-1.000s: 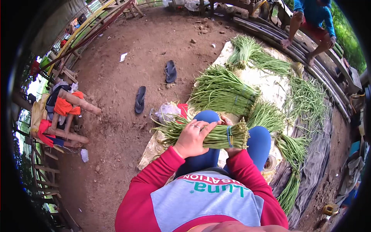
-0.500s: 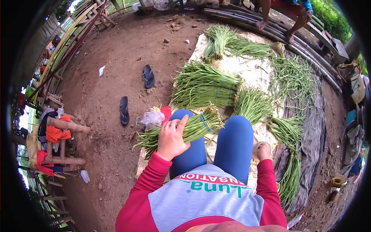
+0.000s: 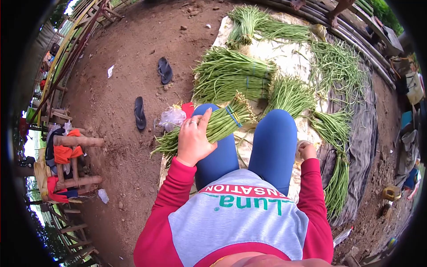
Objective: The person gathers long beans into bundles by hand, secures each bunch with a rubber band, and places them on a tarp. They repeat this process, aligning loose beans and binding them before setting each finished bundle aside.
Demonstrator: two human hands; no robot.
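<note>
The left hand (image 3: 193,142) has its grip clamped around a thick bundle of long green string beans (image 3: 213,127), with the fingers wrapped over the top near the middle, likely to keep the load balanced. The bundle lies slantwise across the left thigh in blue leggings (image 3: 218,162), which seems to carry its weight. A thin blue band (image 3: 232,116) ties it near the trimmed end, which points away from the body. The loose tips trail out to the person's left.

The right hand (image 3: 307,150) is low beside the right knee (image 3: 275,129), curled over something small and pale. It is unclear whether its grip is closed on that object.

The person sits on a pale woven sheet (image 3: 284,53) that keeps the beans off the brown dirt ground (image 3: 120,89). Just ahead of the knees are banded heaps of green beans (image 3: 231,80). Beside the left thigh is a crumpled clear plastic bag (image 3: 172,118), and 2 dark flip-flops (image 3: 139,112) lie further out. Another person's bare foot (image 3: 331,18) shows at the far edge.
</note>
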